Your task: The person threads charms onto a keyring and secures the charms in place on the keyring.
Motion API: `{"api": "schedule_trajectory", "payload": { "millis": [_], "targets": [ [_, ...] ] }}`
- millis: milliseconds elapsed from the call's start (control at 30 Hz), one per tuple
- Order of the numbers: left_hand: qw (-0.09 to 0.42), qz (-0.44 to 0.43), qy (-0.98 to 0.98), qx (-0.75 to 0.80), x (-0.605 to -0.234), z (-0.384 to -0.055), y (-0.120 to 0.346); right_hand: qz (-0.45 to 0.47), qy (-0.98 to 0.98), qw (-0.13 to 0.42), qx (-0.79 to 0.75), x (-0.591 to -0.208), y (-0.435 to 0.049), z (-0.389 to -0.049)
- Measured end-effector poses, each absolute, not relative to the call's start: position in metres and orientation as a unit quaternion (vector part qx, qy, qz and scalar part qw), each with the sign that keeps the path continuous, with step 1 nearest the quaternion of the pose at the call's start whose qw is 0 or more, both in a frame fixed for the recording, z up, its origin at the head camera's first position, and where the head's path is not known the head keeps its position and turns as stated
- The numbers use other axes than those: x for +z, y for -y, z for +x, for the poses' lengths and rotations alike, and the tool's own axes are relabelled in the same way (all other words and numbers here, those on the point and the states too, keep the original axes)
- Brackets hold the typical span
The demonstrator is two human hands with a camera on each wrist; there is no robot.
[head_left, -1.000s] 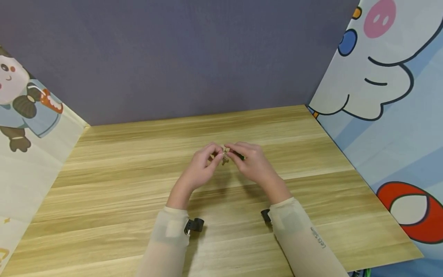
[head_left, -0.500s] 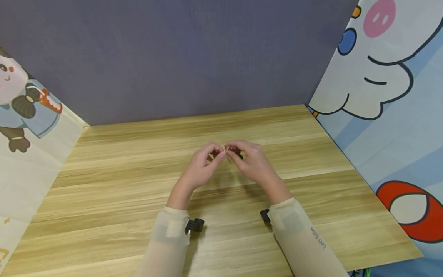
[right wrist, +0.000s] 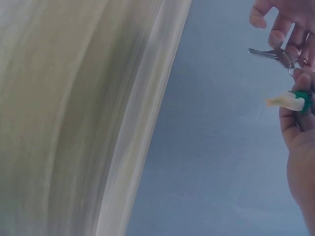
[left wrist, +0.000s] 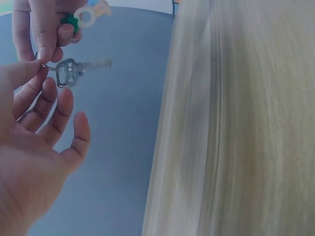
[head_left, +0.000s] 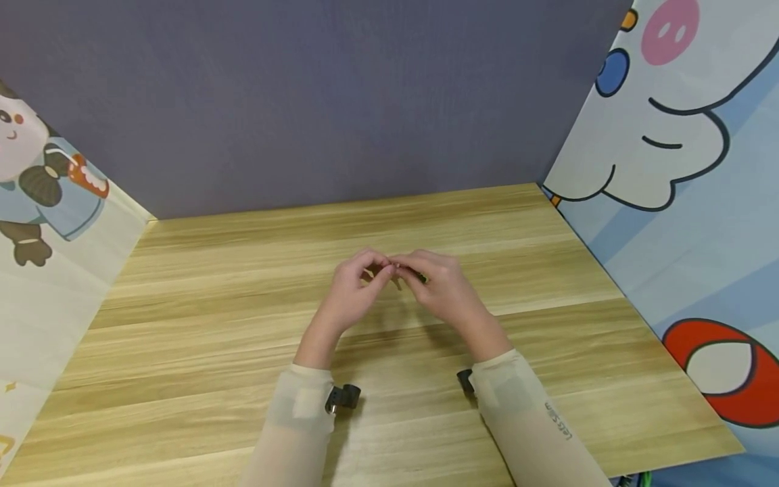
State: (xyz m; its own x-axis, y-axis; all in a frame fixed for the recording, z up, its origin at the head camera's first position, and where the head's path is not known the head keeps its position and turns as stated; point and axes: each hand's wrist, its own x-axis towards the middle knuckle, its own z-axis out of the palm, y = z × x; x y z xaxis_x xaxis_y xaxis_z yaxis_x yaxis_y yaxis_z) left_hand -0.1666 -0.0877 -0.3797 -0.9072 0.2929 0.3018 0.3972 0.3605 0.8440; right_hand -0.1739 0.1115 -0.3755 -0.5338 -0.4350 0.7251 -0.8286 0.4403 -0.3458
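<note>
In the head view my left hand (head_left: 353, 289) and right hand (head_left: 447, 284) meet at their fingertips above the table. Between thumb and forefinger, the left hand pinches a thin metal key ring (left wrist: 48, 67). A silver key (left wrist: 68, 73) hangs from that ring, its blade pointing away from the palm; the left hand's other fingers are loosely spread. My right hand's thumb and fingertips pinch at the same ring, which their tips mostly hide. Against the right fingers lies a small charm (right wrist: 291, 101), green at one end, with a white loop and a peach-orange tip.
The wood-grain table (head_left: 231, 284) spreads around both hands. A grey-blue panel (head_left: 341, 108) rises behind it, and cartoon-printed walls (head_left: 688, 135) flank the sides. A dark wrist camera (head_left: 343, 396) sits on the left sleeve.
The fingertips have drawn closer together at the ring. The key, seen more fully a second ago below the fingertips, now shows only as a thin sliver in the head view.
</note>
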Motion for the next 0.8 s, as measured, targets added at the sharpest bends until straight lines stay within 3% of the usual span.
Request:
{"api": "schedule_trajectory", "payload": {
  "millis": [167,433,800],
  "targets": [
    [0.04,-0.216,0.821,-0.527,-0.3799,-0.1666,0.0887,0.363,0.826,0.237,0.361,-0.3746,-0.112,-0.1708],
    [0.004,-0.248,0.82,-0.515,-0.3797,-0.1643,0.0907,0.285,0.849,0.075,0.439,-0.3712,-0.1168,-0.1694],
    [-0.023,-0.263,0.81,-0.523,-0.3799,-0.1633,0.0921,0.274,0.838,0.054,0.469,-0.3705,-0.1203,-0.1704]
  ]
}}
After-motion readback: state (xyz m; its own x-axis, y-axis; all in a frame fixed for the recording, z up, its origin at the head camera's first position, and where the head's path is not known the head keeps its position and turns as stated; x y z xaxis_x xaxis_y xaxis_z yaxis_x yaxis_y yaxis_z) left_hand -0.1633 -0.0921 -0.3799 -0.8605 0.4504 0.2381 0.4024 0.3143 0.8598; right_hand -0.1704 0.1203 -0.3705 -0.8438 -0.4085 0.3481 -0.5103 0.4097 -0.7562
